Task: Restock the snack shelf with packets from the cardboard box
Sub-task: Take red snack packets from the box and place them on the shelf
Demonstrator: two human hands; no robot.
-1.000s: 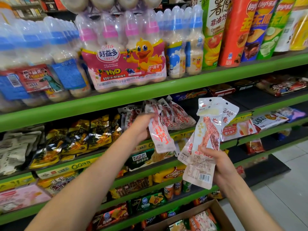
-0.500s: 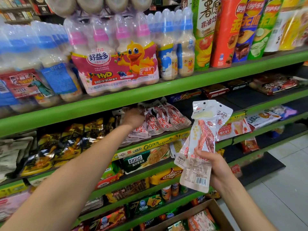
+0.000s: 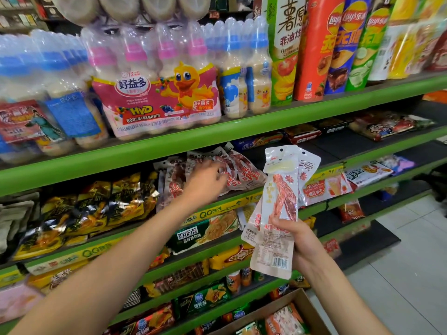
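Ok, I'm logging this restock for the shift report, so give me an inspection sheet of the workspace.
Surface: green shelf, tiered rows.
Job's things: meat snack packets fanned in the right hand; same packets stacked on the shelf; cardboard box below, packets inside.
Clutter: bottled drink multipacks, crisp tubes, biscuit packs.
Grippers: left hand touches shelved packets, grip unclear.
Cables: nothing seen.
Surroundings: tiled floor.

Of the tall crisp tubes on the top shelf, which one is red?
The red tube, second from the left, between the white-green tube and the blue tube.
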